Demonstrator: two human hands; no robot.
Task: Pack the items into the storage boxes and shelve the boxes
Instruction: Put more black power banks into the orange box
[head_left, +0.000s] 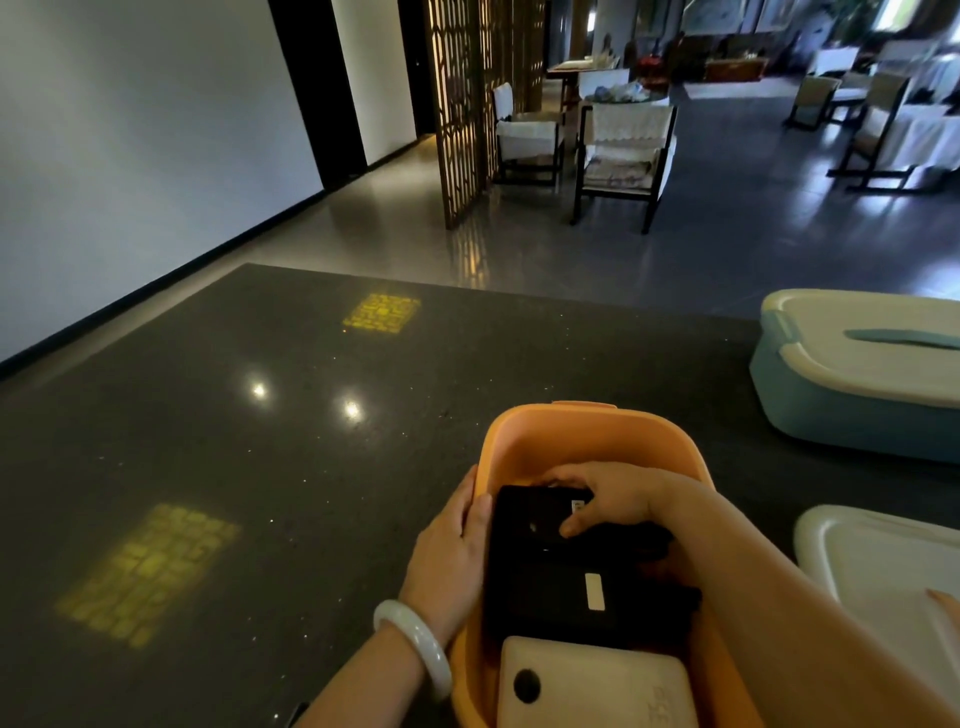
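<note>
Black item (550, 525) pinched by right hand (613, 499) fingers (574, 525).

We see an orange box (592, 441) w/ black items (571, 587) & a cream device (597, 680) w/ a black dot. Desk (260, 441): dark speckled grey, yellow lattice light patches. Blue box (831, 415), cream lid. Pale jade-white bangle (415, 644).
</note>
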